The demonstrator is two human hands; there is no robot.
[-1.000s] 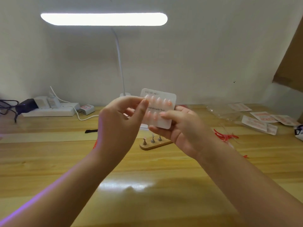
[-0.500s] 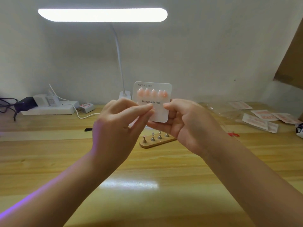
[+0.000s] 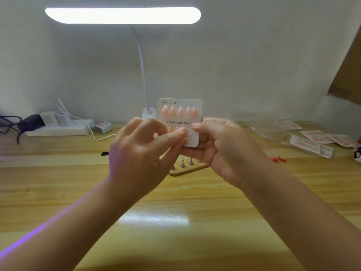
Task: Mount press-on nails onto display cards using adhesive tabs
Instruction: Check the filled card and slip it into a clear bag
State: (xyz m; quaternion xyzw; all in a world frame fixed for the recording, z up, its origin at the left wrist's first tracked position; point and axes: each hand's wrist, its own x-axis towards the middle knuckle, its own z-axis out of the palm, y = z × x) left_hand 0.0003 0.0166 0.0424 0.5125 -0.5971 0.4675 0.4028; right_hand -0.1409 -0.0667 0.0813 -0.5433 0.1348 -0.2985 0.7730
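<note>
A white display card printed "Handmade Nail" stands upright in mid-air above the desk. Several pink press-on nails sit in a row along its top; two more peek out below the text. My right hand holds the card from behind and below, thumb on its right edge. My left hand has thumb and forefinger pinched together against the card's lower row; what they pinch is hidden by the fingers.
A wooden nail stand with metal pegs sits on the desk under my hands. Bagged finished cards and red scraps lie at right. A power strip and lamp base are at the back.
The card has been raised and turned upright to face me. My left fingers moved from the top row down to the lower row.
</note>
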